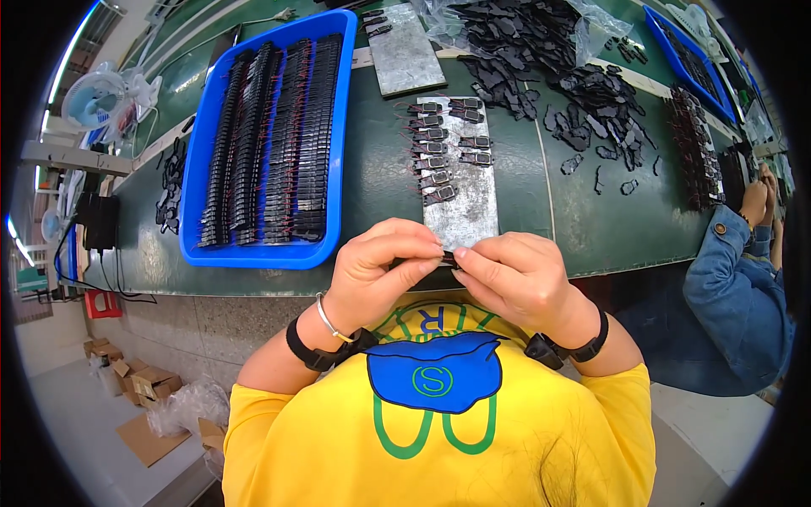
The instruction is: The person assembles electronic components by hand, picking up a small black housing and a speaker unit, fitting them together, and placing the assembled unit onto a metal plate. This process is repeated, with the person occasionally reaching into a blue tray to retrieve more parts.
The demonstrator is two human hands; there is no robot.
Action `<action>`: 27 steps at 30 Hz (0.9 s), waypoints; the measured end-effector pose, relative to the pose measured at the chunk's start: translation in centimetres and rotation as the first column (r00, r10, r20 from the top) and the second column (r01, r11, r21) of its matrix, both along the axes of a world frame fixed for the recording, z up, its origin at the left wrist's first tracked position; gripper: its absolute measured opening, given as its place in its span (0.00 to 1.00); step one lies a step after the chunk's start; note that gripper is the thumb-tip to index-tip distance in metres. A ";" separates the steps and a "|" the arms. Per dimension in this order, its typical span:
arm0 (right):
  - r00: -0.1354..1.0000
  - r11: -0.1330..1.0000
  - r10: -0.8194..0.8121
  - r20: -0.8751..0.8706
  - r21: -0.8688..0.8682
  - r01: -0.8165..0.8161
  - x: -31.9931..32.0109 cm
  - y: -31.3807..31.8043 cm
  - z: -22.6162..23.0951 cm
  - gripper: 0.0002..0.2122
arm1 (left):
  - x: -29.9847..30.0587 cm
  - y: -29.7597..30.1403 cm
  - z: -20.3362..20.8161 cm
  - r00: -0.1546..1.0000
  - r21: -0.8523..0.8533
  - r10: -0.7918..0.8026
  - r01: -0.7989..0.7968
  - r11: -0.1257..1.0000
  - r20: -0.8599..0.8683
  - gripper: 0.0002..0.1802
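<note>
My left hand (390,264) and my right hand (514,277) meet at the near edge of the bench. Their fingertips pinch a small black part (448,260) between them, mostly hidden by the fingers. Just beyond lies a grey metal plate (469,207). Along its left side runs a column of small black rectangular modules (432,148) with thin red and black wires. A shorter group of similar modules (476,144) sits at the plate's right side.
A blue tray (338,160) with rows of black wired parts stands at left. Another metal plate (405,51) lies farther back. Loose black cut-out pieces (591,101) are heaped at back right. A co-worker's blue sleeve (726,262) is at right; a white fan (97,101) at left.
</note>
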State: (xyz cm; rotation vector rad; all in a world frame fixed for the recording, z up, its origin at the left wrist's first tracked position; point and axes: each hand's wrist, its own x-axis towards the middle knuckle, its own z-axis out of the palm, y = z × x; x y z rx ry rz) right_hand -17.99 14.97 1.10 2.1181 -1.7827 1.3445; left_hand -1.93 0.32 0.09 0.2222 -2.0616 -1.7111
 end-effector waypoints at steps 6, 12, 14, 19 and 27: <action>0.996 0.999 -0.044 -0.083 -0.029 0.042 -0.1 0.0 -0.3 0.14 | 0.1 1.1 0.4 0.975 0.582 -0.086 -0.051 0.811 0.205 0.10; 0.985 0.997 -0.060 -0.164 -0.049 0.053 0.0 0.1 -0.3 0.13 | -0.9 1.1 1.3 0.925 0.483 -0.044 -0.155 0.862 0.376 0.10; 0.982 0.997 -0.062 -0.179 -0.045 0.055 0.1 0.2 -0.2 0.13 | -1.1 1.3 1.3 0.924 0.422 0.001 -0.176 0.889 0.383 0.09; 0.973 0.998 -0.056 -0.224 -0.053 0.045 -0.1 0.4 -0.6 0.14 | -1.0 1.4 1.2 0.921 0.425 0.013 -0.192 0.884 0.389 0.08; 0.978 0.996 -0.071 -0.195 -0.072 0.058 0.1 0.2 -1.1 0.14 | -0.8 0.5 0.8 0.930 0.503 -0.044 -0.158 0.850 0.366 0.07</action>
